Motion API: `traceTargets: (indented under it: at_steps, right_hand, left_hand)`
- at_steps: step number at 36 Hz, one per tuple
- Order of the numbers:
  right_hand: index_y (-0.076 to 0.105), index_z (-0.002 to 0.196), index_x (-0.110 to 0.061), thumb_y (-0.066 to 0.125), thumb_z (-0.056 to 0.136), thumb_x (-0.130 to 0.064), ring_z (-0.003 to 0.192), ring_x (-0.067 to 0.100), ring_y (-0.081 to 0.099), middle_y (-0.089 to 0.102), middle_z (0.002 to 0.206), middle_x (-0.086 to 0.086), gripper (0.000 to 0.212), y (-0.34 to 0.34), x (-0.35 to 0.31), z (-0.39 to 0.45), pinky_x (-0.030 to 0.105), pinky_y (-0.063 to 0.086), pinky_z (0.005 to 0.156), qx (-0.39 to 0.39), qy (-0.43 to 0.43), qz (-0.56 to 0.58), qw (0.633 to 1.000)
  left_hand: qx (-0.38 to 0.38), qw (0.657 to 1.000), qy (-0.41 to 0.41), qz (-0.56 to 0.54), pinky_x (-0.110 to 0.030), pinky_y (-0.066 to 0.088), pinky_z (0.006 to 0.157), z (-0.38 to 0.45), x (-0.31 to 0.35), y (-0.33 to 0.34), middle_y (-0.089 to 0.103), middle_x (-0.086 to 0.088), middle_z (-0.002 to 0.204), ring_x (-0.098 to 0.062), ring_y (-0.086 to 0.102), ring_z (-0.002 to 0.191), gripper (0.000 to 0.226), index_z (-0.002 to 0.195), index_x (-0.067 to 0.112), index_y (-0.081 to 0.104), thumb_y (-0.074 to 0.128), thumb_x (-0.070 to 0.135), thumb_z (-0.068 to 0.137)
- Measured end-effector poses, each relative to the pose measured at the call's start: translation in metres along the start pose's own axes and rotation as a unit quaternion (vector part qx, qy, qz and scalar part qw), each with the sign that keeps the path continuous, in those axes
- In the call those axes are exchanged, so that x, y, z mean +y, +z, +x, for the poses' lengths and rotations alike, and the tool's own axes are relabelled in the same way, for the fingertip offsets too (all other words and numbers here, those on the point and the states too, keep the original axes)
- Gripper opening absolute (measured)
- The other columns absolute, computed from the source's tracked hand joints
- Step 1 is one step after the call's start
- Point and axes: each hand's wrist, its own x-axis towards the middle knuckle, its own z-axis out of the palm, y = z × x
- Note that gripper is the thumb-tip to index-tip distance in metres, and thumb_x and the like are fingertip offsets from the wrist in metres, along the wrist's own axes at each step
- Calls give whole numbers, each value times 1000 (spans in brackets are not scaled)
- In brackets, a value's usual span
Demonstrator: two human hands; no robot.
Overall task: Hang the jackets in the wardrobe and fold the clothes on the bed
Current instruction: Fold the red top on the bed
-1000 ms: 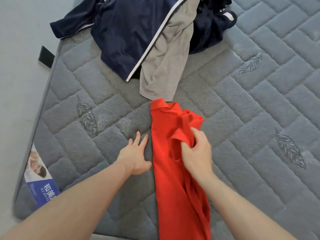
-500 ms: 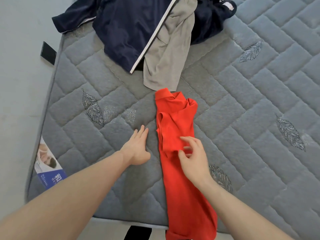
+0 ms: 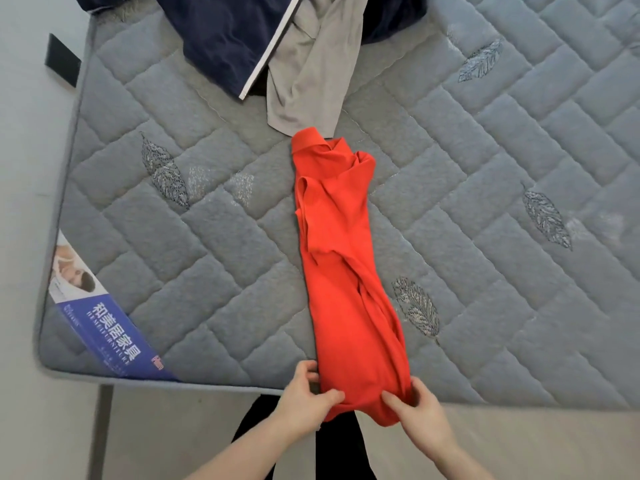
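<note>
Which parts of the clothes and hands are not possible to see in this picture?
Head view only:
- Navy jacket: top cut off by the frame edge.
- Grey garment: upper part under the jacket, type unclear.
- Red shirt: hem covered by left hand and right hand; its inner folds hidden.

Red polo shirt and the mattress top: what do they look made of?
Red polo shirt: looks like soft matte knit, likely cotton or a blend; it drapes in limp folds with no sheen and has a collar. Mattress: grey quilted knit-looking fabric, slightly fuzzy, stitched in a brick pattern with glinting embroidered leaves; padding beneath is a guess from the puffed panels.
</note>
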Motion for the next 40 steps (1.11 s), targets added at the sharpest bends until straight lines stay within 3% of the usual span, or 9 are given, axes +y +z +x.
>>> traceTargets:
  at_steps: [6, 10, 14, 18, 24, 27, 33, 37, 40]
  right_hand:
    - [75, 83, -13, 75, 88, -25, 69, 4, 69, 77, 77, -4, 13, 6, -13, -9, 16, 47, 57, -6, 13, 4, 1000]
    - [70, 86, -20, 68, 93, -24, 68, -8, 64, 74, 84, -13, 8, 7, -21, -13, 9, 40, 52, -3, 33, 13, 999]
    - [64, 109, -18, 70, 91, -16, 96, 12, 68, 72, 105, -3, 19, 2, -31, -14, 29, 53, 83, -32, 55, 46, 997]
    - [50, 121, -10, 79, 83, -15, 105, 25, 68, 67, 114, 6, 48, -14, -52, -11, 46, 52, 99, -66, 80, 26, 994]
    - [47, 131, -16, 74, 87, -3, 67, 17, 68, 71, 100, 7, 53, -41, -109, 2, 24, 52, 46, -81, 53, 110, 989]
    - [64, 114, -17, 68, 93, -17, 47, 9, 60, 71, 71, 2, 21, -50, -142, 15, 19, 44, 37, -127, 37, 138, 982]
    - [49, 130, -23, 46, 102, -57, 65, 23, 76, 74, 104, 14, 44, -52, -186, 34, 26, 56, 46, -134, 56, 204, 968]
    - [46, 136, -19, 43, 102, -59, 65, 22, 69, 71, 106, 9, 52, -43, -181, 46, 28, 53, 50, -33, 4, 78, 996]
    - [50, 141, -15, 57, 95, -56, 106, 30, 66, 64, 129, 13, 62, -39, -159, 55, 43, 55, 93, 71, -45, -39, 996]
  left_hand:
    - [-28, 998, -37, -48, -23, 57, 83, -2, 4, 7, 77, 5, 102, -10, 73, 93, 29, 115, 20, 68, 77, 28, 88]
    - [-40, 997, -44, -40, -14, 52, 71, -7, -1, 4, 78, 15, 92, -2, 74, 86, 19, 106, 19, 76, 74, 31, 90]
    - [-32, 994, -61, -88, -23, 55, 73, -12, -1, 1, 79, 9, 94, -9, 75, 86, 20, 110, 18, 71, 70, 30, 93]
    - [-12, 996, -51, -75, -25, 49, 46, -23, 12, -6, 74, -6, 92, -16, 70, 57, 34, 112, 15, 57, 76, 31, 89]
    - [20, 991, 36, -129, -23, 42, 34, -19, 62, -31, 69, 0, 63, -15, 56, 38, 46, 131, 28, 52, 73, 16, 92]
    - [50, 981, 67, -172, -22, 41, 33, -10, 94, -45, 68, 1, 59, -14, 53, 35, 38, 129, 25, 58, 71, 19, 94]
    - [81, 972, 41, -217, -25, 44, 40, 9, 140, -68, 73, -6, 93, -22, 65, 59, 37, 104, 19, 61, 43, 50, 105]
    - [156, 977, 35, -139, -42, 61, 67, 20, 137, -77, 67, 0, 108, -22, 67, 93, 33, 100, 27, 57, 42, 56, 103]
    - [170, 980, 28, -99, -47, 57, 93, 28, 123, -77, 61, -3, 126, -25, 60, 116, 48, 127, 20, 57, 58, 56, 95]
